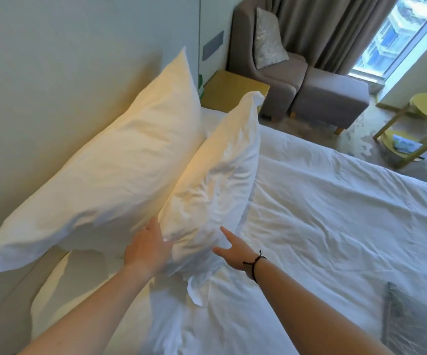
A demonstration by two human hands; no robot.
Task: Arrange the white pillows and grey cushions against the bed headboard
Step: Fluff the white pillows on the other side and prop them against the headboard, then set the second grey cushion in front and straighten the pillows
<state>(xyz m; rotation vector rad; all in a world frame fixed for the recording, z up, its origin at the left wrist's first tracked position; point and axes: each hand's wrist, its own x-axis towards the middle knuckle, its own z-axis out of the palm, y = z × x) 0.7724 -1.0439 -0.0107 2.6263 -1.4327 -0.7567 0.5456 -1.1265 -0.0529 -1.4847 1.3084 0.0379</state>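
Propping front pillow (215,180) upright on bed (335,201) against rear pillow (105,170) at headboard (53,60). Left hand (147,248) flat, right hand (233,249) fingers released. Best: press base inward, square corners.

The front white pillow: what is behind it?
Behind the front white pillow stands a larger white pillow, leaning on the headboard. Whether the two touch lower down is hidden. The left hand rests at its near edge.
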